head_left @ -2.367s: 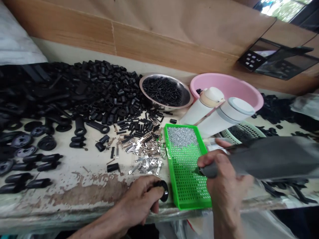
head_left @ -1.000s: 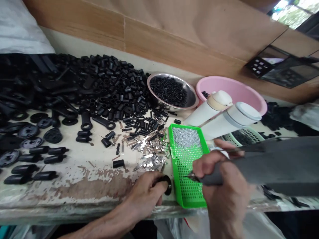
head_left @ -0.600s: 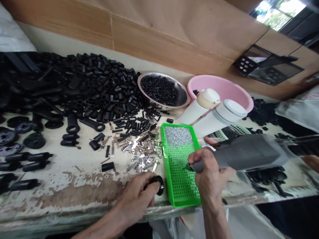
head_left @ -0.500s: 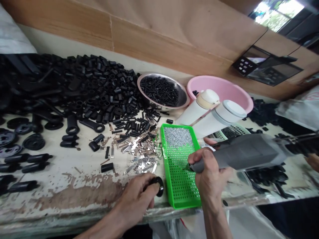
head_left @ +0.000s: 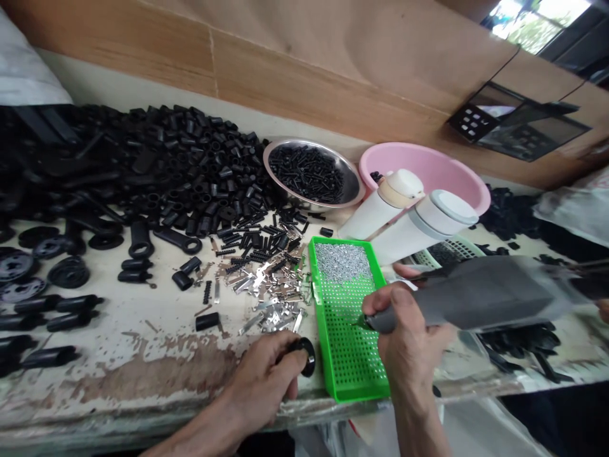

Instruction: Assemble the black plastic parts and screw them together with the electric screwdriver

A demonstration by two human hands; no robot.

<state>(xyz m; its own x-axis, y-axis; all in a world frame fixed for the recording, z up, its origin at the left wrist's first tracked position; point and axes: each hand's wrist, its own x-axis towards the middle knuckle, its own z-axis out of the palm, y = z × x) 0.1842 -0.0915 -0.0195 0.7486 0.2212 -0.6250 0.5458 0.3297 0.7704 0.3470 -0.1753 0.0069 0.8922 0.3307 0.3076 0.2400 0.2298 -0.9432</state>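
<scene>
Pale worn bench (head_left: 157, 330), plywood wall (head_left: 333, 57), window perhaps (head_left: 537, 16)

Open lane: bare, worn tabletop (head_left: 143, 355) left of L hand (head_left: 266, 381). Ahead of L hand: loose silver metal clips (head_left: 273, 304), then heap of black plastic sleeves (head_left: 190, 171). Btwn hands: green perforated plastic tray (head_left: 354, 368). Beyond R hand (head_left: 409, 346): two white cylindrical bottles (head_left: 380, 212), leaning. Grey power driver body (head_left: 485, 292) blocks R side.
</scene>
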